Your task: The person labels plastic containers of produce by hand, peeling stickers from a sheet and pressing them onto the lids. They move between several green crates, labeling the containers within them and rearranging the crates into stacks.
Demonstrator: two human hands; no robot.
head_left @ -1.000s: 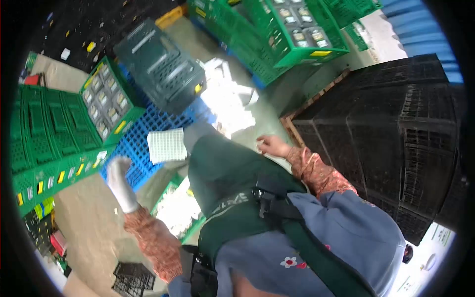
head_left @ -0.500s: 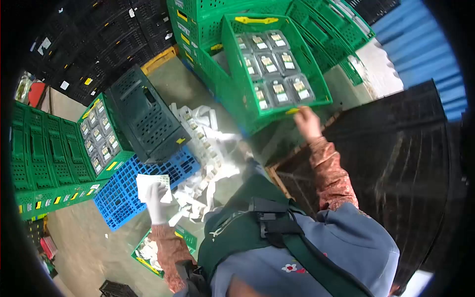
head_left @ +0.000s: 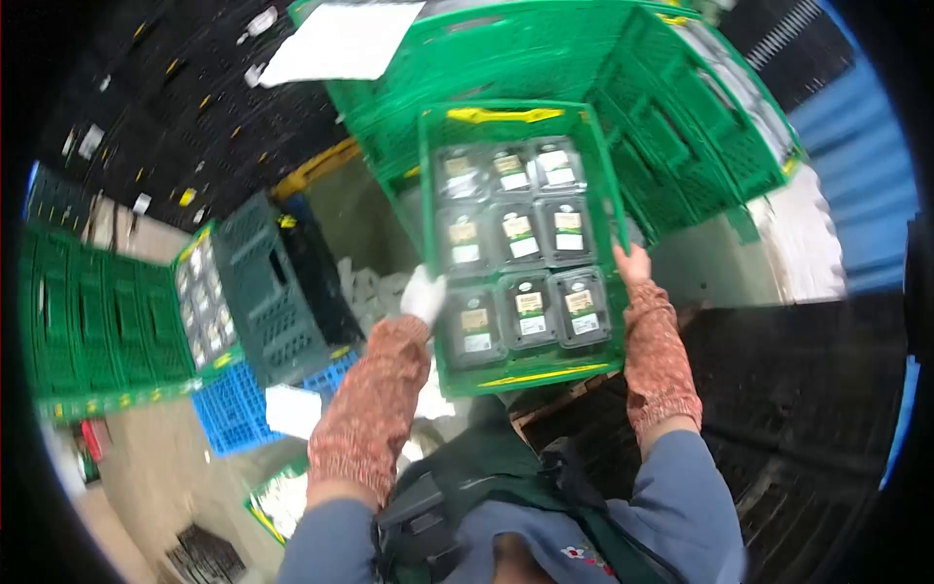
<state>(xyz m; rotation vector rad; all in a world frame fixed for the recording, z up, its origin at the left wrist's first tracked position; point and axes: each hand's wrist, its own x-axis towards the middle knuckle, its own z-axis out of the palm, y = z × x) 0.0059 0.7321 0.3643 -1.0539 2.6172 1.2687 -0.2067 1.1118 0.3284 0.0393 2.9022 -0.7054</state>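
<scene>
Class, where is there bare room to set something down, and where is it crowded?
Bare floor shows between the blue pallet and the small black crate, and between the dark green crate and the stacked green crates. The held crate is crowded: nine packs nearly fill it.

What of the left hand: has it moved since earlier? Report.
Yes: the left hand moved right, away from the blue pallet, to the green crate of packs.

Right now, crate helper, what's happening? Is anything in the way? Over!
Left hand and right hand on opposite sides of green crate. Nine packs inside. Black stack close by right sleeve.
</scene>
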